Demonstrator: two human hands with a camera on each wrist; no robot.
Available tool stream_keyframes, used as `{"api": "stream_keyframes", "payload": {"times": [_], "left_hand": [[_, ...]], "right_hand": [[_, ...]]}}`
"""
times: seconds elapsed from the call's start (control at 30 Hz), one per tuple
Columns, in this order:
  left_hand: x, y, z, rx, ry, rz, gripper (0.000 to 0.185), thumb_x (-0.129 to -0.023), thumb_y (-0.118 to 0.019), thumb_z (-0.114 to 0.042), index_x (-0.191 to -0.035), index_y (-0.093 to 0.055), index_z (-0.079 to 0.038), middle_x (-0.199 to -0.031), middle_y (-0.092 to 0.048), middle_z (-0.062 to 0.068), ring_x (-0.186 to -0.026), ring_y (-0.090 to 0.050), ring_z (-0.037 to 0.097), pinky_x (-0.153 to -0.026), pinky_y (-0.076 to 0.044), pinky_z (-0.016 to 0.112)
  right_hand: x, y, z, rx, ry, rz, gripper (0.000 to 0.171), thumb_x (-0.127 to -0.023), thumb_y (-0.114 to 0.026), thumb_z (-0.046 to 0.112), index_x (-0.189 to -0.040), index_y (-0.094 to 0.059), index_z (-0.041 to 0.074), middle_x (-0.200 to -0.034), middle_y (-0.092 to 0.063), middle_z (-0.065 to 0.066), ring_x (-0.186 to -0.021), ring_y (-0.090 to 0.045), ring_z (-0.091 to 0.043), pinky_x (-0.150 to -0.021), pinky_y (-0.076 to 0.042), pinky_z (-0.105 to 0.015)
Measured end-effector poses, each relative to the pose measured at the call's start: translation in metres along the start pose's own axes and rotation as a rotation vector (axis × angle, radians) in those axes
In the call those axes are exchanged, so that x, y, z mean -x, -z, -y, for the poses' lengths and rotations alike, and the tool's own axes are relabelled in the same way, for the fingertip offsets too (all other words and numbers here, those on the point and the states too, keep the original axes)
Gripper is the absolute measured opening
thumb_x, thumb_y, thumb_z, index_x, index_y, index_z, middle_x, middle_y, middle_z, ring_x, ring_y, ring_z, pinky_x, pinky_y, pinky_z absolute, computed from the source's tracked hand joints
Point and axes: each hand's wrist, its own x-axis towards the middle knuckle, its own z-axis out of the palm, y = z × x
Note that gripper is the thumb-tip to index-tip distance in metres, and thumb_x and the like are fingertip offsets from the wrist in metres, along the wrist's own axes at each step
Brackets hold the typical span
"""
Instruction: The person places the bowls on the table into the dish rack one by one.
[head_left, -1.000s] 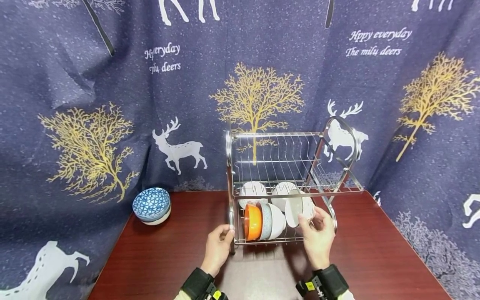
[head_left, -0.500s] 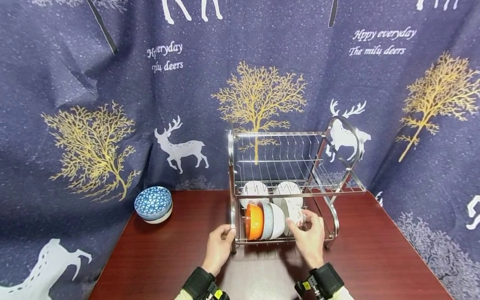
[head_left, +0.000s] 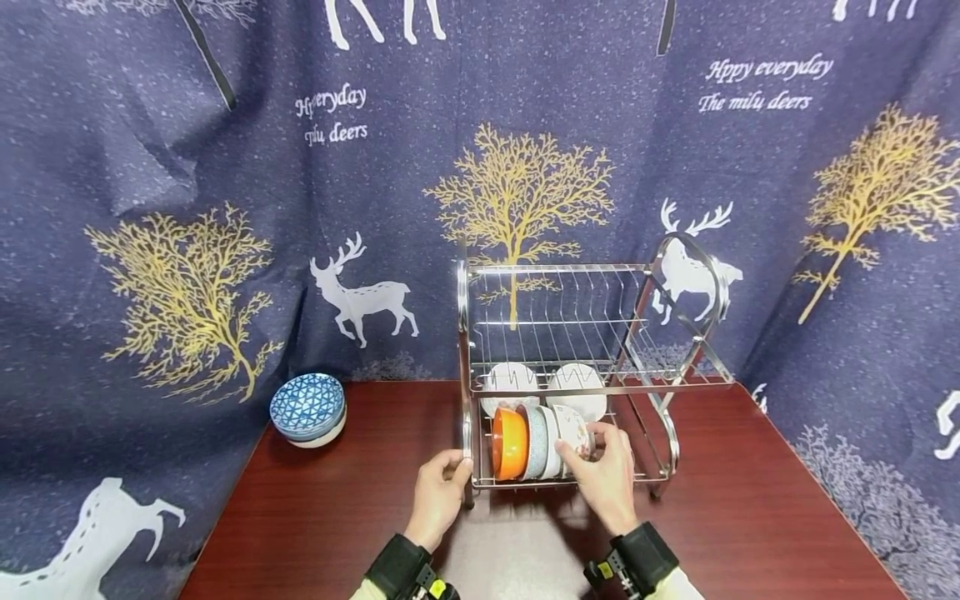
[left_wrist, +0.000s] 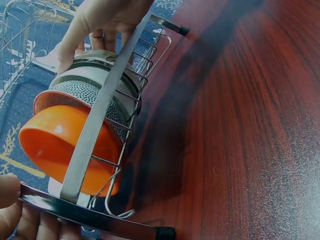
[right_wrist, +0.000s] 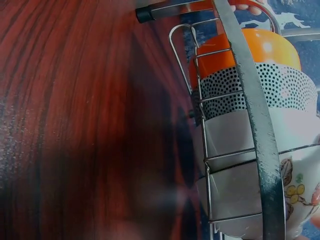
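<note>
My right hand (head_left: 606,477) holds a white bowl with a floral print (head_left: 573,429) on its side in the lower tier of a metal dish rack (head_left: 558,389). That bowl nests against a plain white bowl (right_wrist: 227,132), a dotted grey bowl (left_wrist: 75,89) and an orange bowl (head_left: 510,446), all standing on edge in a row. In the right wrist view the flowered bowl shows leaves and berries; the right fingers mostly fall outside that view. My left hand (head_left: 437,496) grips the rack's left front upright, its thumb and fingers around the metal bar in the left wrist view.
Two white bowls (head_left: 510,388) stand behind the row in the lower tier. The rack's upper tier (head_left: 555,321) overhangs them. A stack of bowls with a blue-patterned one (head_left: 307,406) on top sits at the table's left back. A printed curtain (head_left: 390,192) hangs behind the table (head_left: 750,508).
My right hand has moved left with the flowered bowl, bringing it from the rack's right side up against the plain white bowl. The left hand stays on the rack.
</note>
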Motion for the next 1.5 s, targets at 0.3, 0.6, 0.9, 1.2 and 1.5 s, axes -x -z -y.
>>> {"api": "stream_keyframes", "payload": {"times": [0.3, 0.6, 0.9, 1.2, 1.5], "left_hand": [[0.001, 0.001, -0.002, -0.022, -0.004, -0.005, 0.013, -0.090, -0.066, -0.011, -0.097, -0.068, -0.001, -0.083, -0.065, 0.008, -0.070, -0.060, 0.015, -0.055, -0.048, 0.022], [0.001, 0.000, -0.001, -0.046, -0.004, -0.009, 0.014, -0.090, -0.066, -0.012, -0.098, -0.068, -0.001, -0.083, -0.065, 0.006, -0.071, -0.060, 0.014, -0.057, -0.049, 0.023], [0.001, 0.001, 0.000, -0.047, -0.029, -0.009, 0.013, -0.089, -0.067, -0.012, -0.096, -0.068, -0.001, -0.083, -0.065, 0.007, -0.074, -0.061, 0.017, -0.060, -0.049, 0.022], [0.002, 0.001, 0.002, 0.009, 0.000, -0.011, 0.015, -0.088, -0.068, -0.009, -0.097, -0.067, 0.002, -0.083, -0.065, 0.010, -0.063, -0.058, 0.014, -0.053, -0.048, 0.023], [0.005, 0.002, 0.008, -0.024, -0.009, -0.020, 0.017, -0.087, -0.070, -0.012, -0.097, -0.068, 0.001, -0.090, -0.068, 0.010, -0.078, -0.064, 0.017, -0.066, -0.052, 0.024]], "right_hand": [[-0.003, 0.002, -0.003, 0.116, 0.017, 0.095, 0.054, -0.077, -0.077, 0.043, -0.112, -0.057, 0.008, -0.099, -0.053, -0.010, -0.088, -0.048, -0.024, -0.076, -0.037, -0.037], [-0.003, 0.003, -0.004, 0.150, 0.023, 0.129, 0.061, -0.080, -0.071, 0.050, -0.119, -0.054, 0.007, -0.109, -0.057, -0.011, -0.099, -0.051, -0.027, -0.081, -0.041, -0.042], [-0.003, 0.003, -0.003, 0.140, -0.004, 0.147, 0.063, -0.080, -0.071, 0.050, -0.121, -0.053, 0.006, -0.112, -0.056, -0.012, -0.101, -0.050, -0.027, -0.083, -0.040, -0.042], [-0.001, -0.001, 0.000, 0.087, 0.061, 0.105, 0.061, -0.079, -0.076, 0.035, -0.122, -0.050, -0.001, -0.109, -0.053, -0.016, -0.099, -0.048, -0.029, -0.084, -0.038, -0.041], [-0.003, -0.013, 0.017, 0.028, 0.198, 0.122, 0.065, -0.082, -0.073, 0.026, -0.133, -0.045, -0.003, -0.139, -0.042, -0.022, -0.133, -0.032, -0.037, -0.110, -0.022, -0.052]]}}
